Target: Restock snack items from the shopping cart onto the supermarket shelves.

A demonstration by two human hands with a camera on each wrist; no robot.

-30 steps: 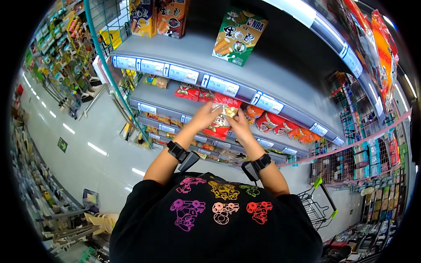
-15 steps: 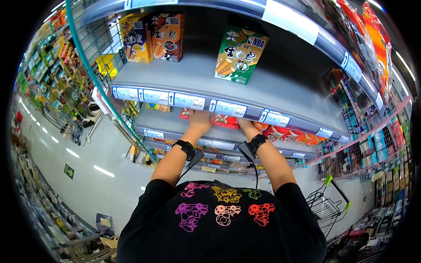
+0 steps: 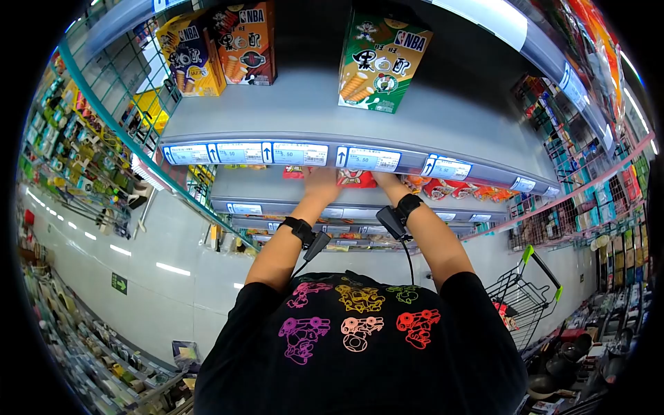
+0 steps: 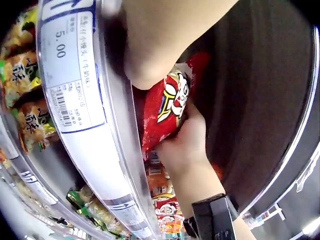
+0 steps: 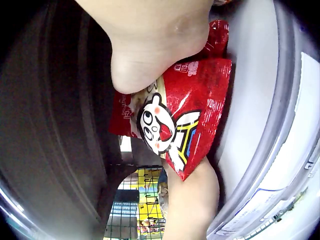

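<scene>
A red snack bag with a cartoon child's face lies between my two hands on the shelf below the boxes. My left hand grips the bag's left side, and my right hand grips its right side. The left wrist view shows the bag tilted, with the right hand around its edge. In the right wrist view the bag's face print is turned to the camera, and the left hand is behind its lower corner. Most fingertips are hidden behind the bag.
Above my hands runs a shelf edge with price labels; a green snack box and two other boxes stand on it. Red and orange bags lie right of my hands. Teal wire mesh bounds the left side. A shopping cart stands right.
Both hands have carried the red bag forward from in front of the shelves to under the upper shelf's edge. Over the last half second the hands have hardly moved, while the head view has shifted.
</scene>
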